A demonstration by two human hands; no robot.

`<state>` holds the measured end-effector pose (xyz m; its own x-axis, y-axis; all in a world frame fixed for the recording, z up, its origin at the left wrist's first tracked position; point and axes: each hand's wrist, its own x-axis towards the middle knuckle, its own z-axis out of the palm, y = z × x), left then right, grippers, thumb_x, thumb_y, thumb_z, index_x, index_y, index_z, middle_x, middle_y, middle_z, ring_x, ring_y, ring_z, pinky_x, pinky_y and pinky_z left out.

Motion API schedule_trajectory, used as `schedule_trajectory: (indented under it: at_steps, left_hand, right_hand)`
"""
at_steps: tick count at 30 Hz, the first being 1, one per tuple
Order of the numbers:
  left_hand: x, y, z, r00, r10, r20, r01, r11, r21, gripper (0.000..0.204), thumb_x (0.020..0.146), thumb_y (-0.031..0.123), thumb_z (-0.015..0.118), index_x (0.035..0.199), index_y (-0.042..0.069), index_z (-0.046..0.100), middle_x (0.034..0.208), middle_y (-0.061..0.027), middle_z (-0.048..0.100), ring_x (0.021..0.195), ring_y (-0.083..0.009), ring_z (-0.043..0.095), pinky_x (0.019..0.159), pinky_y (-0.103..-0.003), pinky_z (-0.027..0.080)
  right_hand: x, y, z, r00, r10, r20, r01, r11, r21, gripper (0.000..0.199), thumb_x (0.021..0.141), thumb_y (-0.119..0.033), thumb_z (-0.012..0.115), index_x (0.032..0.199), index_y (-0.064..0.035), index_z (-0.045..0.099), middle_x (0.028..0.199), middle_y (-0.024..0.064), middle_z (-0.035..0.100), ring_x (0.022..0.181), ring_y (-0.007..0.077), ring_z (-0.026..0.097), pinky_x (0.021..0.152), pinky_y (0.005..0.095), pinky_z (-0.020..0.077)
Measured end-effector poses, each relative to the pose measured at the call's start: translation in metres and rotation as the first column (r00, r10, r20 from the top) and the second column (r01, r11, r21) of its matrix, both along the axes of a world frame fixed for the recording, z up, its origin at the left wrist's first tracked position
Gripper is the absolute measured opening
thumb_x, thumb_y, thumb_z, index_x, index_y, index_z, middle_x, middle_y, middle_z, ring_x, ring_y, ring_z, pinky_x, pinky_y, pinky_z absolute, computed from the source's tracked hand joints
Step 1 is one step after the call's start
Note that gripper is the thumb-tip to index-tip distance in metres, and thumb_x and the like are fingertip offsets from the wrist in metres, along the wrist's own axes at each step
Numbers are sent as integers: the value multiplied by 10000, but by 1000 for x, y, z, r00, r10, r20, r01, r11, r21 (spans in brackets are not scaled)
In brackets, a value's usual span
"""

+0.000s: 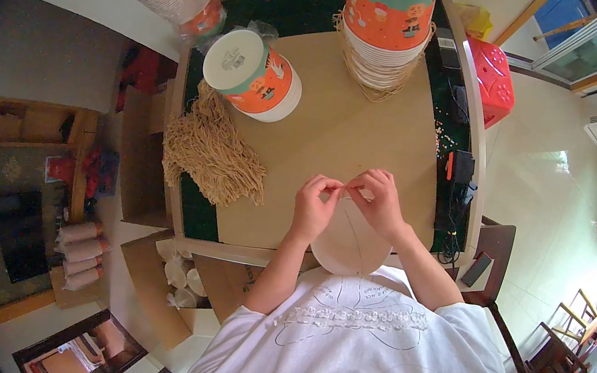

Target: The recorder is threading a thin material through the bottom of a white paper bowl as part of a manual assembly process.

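Note:
Close to my body at the table's near edge is a white paper bucket (342,247), its top edge just below my fingers. My left hand (317,203) and my right hand (378,204) meet there, thumbs and fingertips pinched together. A thin cord (358,231) runs from the fingertips down across the bucket, and both hands seem closed on its upper end. The exact pinch point is too small to make out. To the left lies a big bundle of tan twisted cords (215,156).
A stack of orange-and-green printed paper buckets (274,88) stands behind the cords. Another, with cords around it, stands at the far right (387,16). Power adapters (460,166) and cables line the right edge. A red plastic stool (490,84) and an open carton (155,281) flank the table.

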<state>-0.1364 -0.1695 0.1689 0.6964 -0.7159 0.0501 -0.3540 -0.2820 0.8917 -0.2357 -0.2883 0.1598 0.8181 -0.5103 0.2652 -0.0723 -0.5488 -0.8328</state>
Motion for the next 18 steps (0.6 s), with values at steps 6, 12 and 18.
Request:
schedule_trajectory:
  at_steps: [6, 12, 18]
  left_hand:
    - [1, 4, -15, 942, 46, -333, -63, 997, -42, 39, 763, 13, 607, 797, 0, 621, 760, -68, 602, 678, -146, 582, 642, -251, 465]
    - [1, 3, -9, 990, 107, -97, -112, 993, -41, 55, 745, 35, 637, 794, 11, 629, 757, -66, 602, 671, -155, 583, 630, -255, 465]
    - [-3, -1, 6, 999, 48, 0, -48, 999, 14, 50, 736, 37, 643, 783, 18, 638, 765, -77, 602, 670, -184, 584, 624, -278, 469]
  right_hand:
    - [0, -5, -4, 998, 62, -9, -57, 961, 271, 91, 698, -2, 647, 755, -42, 588, 768, 41, 582, 738, 185, 554, 693, 293, 418]
    - [-2, -4, -5, 999, 27, -30, -11, 898, 441, 71, 726, 26, 618, 778, -15, 592, 777, 49, 583, 751, 147, 549, 673, 254, 433]
    - [-2, -5, -7, 999, 30, -15, -21, 897, 441, 70, 725, 34, 612, 775, -11, 591, 770, 52, 584, 756, 149, 550, 665, 253, 436]
